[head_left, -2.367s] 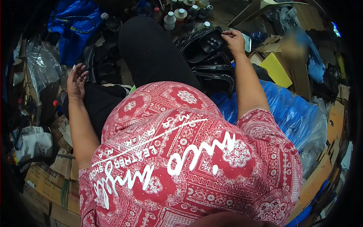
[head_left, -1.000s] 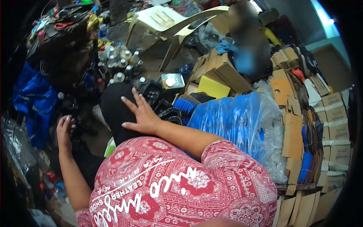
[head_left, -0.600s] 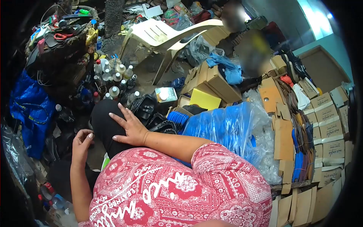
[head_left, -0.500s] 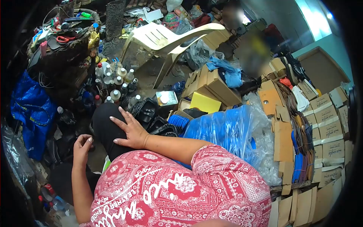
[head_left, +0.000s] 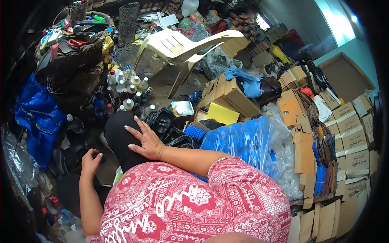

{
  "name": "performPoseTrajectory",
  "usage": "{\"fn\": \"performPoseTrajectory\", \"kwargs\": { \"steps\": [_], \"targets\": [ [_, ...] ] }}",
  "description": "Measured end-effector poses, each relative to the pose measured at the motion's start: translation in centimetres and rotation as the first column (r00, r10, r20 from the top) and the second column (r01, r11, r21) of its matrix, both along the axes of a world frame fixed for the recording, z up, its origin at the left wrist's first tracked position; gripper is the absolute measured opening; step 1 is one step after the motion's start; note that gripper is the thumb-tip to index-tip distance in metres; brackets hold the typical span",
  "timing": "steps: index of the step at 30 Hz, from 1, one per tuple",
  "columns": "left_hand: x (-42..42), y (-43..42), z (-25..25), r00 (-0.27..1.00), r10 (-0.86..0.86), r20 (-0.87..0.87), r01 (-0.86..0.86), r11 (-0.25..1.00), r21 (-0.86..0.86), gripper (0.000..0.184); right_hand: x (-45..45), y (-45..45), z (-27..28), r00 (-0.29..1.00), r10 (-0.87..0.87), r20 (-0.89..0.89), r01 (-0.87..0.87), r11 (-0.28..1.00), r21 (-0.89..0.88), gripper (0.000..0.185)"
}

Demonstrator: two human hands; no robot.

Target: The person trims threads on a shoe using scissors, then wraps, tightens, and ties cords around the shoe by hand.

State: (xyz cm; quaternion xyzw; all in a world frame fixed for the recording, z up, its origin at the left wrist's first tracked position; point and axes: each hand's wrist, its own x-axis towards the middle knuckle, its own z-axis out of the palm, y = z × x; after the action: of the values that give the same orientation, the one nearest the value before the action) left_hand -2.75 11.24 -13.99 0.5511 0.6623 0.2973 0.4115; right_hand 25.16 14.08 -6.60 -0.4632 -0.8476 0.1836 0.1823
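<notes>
My right hand [head_left: 146, 141] lies flat with its fingers spread on my bent knee in black cloth [head_left: 118, 131]; nothing is in it. My left hand [head_left: 92, 163] hangs in the air left of that knee. Its fingers are curled in toward the thumb, and I see nothing held between them. Beyond the knee stands a group of bottles [head_left: 129, 104] with white and red caps. Black shoe soles [head_left: 160, 121] are heaped just past my right hand. A dark bottle with a pale cap [head_left: 75, 124] stands beyond my left hand.
A white plastic chair [head_left: 174, 44] stands ahead. Scissors [head_left: 79, 43] lie on a cluttered worktop at upper left, above a blue bag [head_left: 38, 121]. At right are a plastic-wrapped blue bundle [head_left: 237, 139], stacked cardboard boxes [head_left: 350, 139] and a yellow sheet [head_left: 222, 114].
The view has shifted slightly, so the surroundings sit a little lower and farther right. My left hand's fingers have curled a bit differently. My right hand still rests on the knee.
</notes>
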Motion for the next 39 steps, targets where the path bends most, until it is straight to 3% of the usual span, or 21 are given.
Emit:
{"fn": "performPoseTrajectory", "kwargs": {
  "steps": [10,14,17,19,23,25,28,31,33,35,37,38,39],
  "targets": [
    [0.0,-0.6,0.4,0.98,-0.095,-0.175,0.091,0.995,-0.031,0.024,0.2,-0.1,-0.3,1.0,-0.002,-0.002,0.002,1.0,0.008,0.066],
    [-0.5,-0.5,-0.8,0.981,-0.107,-0.163,0.101,0.994,-0.043,0.028,0.1,0.0,-0.2,1.0,0.001,0.021,-0.001,1.0,-0.005,0.072],
    [-1.3,-0.3,-3.0,0.965,-0.171,-0.198,0.19,0.979,0.077,0.037,-0.9,0.0,1.3,0.972,-0.011,0.233,0.027,0.998,-0.065,0.076],
    [-1.1,-1.0,-1.1,0.955,-0.179,-0.239,0.179,0.984,-0.022,0.041,-2.0,0.5,2.0,0.965,0.013,0.261,-0.007,1.0,-0.022,0.078],
    [-0.2,-3.0,-2.2,0.963,-0.112,-0.244,0.094,0.992,-0.087,0.04,-5.2,3.3,1.7,0.945,0.084,0.315,-0.113,0.991,0.075,0.064],
    [1.5,-4.1,-0.7,0.963,-0.174,-0.206,0.116,0.957,-0.265,0.047,-7.6,4.7,1.4,0.909,0.091,0.406,-0.17,0.972,0.163,0.057],
    [3.7,-6.1,0.0,0.911,-0.409,0.056,0.399,0.837,-0.376,0.052,-10.8,7.2,1.1,0.877,0.167,0.451,-0.294,0.929,0.227,0.056],
    [3.7,-7.4,0.1,0.939,-0.312,0.148,0.344,0.82,-0.457,0.054,-15.5,9.3,0.3,0.887,0.362,0.287,-0.407,0.906,0.115,0.054],
    [2.3,-7.2,-0.7,0.956,-0.291,0.039,0.276,0.845,-0.458,0.054,-18.4,9.7,-1.0,0.821,0.558,0.117,-0.541,0.827,-0.15,0.05],
    [0.3,-6.6,-1.8,0.959,-0.281,0.027,0.26,0.843,-0.47,0.055,-20.6,9.0,-3.2,0.714,0.7,-0.001,-0.644,0.657,-0.392,0.047],
    [-2.5,-5.2,-2.7,0.943,-0.331,-0.027,0.28,0.835,-0.473,0.055,-20.7,7.9,-5.6,0.563,0.814,0.142,-0.575,0.509,-0.641,0.047],
    [-4.9,-4.1,-2.4,0.922,-0.383,-0.064,0.308,0.823,-0.477,0.055,-21.2,7.2,-5.5,0.241,0.881,0.407,-0.517,0.471,-0.715,0.051],
    [-7.6,-3.0,-1.7,0.942,-0.326,-0.081,0.238,0.819,-0.523,0.053,-21.5,6.8,-5.1,0.145,0.936,0.32,-0.466,0.35,-0.813,0.053]
  ]
}}
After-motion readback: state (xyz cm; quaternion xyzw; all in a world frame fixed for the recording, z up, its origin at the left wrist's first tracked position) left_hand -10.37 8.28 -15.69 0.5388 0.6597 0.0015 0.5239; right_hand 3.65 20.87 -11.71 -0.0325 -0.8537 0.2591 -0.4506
